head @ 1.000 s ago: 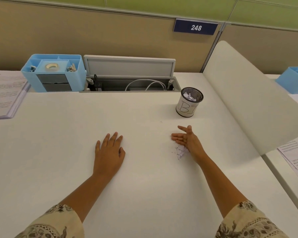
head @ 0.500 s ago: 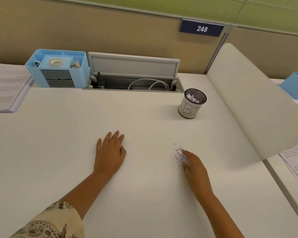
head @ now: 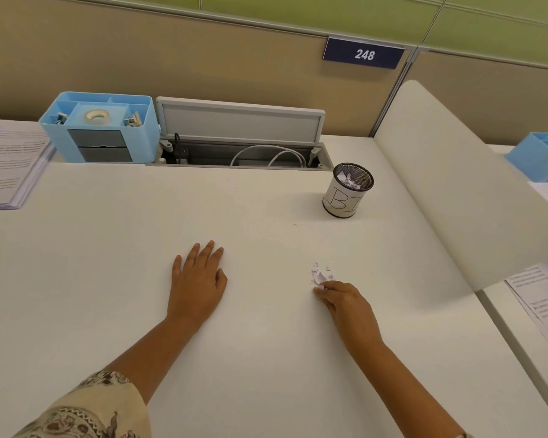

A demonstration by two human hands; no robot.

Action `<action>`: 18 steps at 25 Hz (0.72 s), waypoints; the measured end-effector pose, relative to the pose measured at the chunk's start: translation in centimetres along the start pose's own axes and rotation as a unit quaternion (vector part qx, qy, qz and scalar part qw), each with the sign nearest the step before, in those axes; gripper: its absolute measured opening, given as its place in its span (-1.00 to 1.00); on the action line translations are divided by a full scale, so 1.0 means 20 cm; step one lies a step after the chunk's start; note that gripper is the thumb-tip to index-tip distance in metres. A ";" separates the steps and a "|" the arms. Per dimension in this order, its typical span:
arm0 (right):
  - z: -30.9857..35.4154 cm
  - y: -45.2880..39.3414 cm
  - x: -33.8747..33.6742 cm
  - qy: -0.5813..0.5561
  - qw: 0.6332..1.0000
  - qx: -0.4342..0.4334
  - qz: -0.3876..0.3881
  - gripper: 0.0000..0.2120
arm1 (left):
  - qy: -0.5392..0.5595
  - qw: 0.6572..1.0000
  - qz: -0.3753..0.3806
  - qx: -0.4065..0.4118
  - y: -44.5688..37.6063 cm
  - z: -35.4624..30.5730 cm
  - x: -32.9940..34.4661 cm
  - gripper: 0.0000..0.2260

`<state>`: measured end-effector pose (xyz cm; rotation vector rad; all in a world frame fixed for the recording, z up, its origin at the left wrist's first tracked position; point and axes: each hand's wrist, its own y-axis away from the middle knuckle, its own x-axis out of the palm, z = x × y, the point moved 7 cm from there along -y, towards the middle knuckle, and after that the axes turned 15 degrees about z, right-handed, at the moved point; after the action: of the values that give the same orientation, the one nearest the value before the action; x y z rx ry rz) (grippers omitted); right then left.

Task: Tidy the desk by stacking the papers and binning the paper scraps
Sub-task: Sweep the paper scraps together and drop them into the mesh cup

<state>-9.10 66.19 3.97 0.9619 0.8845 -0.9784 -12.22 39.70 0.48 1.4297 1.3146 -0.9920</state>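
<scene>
A small heap of torn white paper scraps (head: 320,275) lies on the white desk (head: 108,248), right of centre. My right hand (head: 345,303) is palm down just behind the heap, and its curled fingertips pinch the scraps at the near edge. My left hand (head: 200,279) rests flat on the desk with straight fingers and holds nothing. A black mesh cup with a white label, the bin (head: 345,200), stands beyond the scraps and has scraps inside. A stack of printed papers (head: 7,165) lies at the far left edge.
A blue desk organiser (head: 102,131) and an open cable tray (head: 244,153) line the back. A white curved divider (head: 456,184) runs along the right side. More printed sheets (head: 544,301) and another blue organiser (head: 538,156) lie on the neighbouring desk.
My right hand turned palm down, came back toward me across the scraps, and its fingers curled onto the heap's near edge. My left hand stayed flat in place.
</scene>
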 end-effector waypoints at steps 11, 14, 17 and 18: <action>-0.11 -0.06 -0.02 -0.211 0.975 0.068 -0.015 -0.84 | -0.004 1.000 0.004 -0.001 0.00 0.00 -0.01 -0.49; -0.17 -0.06 -0.05 -0.311 0.946 0.083 -0.014 -0.80 | 0.000 1.000 0.006 0.001 0.00 0.00 -0.01 -0.49; -0.22 -0.05 -0.13 -0.384 0.919 0.082 -0.043 -0.86 | 0.000 1.000 0.005 -0.005 0.00 0.00 -0.01 -0.49; -0.24 -0.05 -0.15 -0.413 0.905 0.088 -0.049 -0.86 | -0.003 1.000 0.005 -0.005 0.00 0.00 -0.01 -0.49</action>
<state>-11.67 71.14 4.94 0.5507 0.1267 -1.4147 -12.20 39.64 0.63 1.4236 1.3063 -0.9804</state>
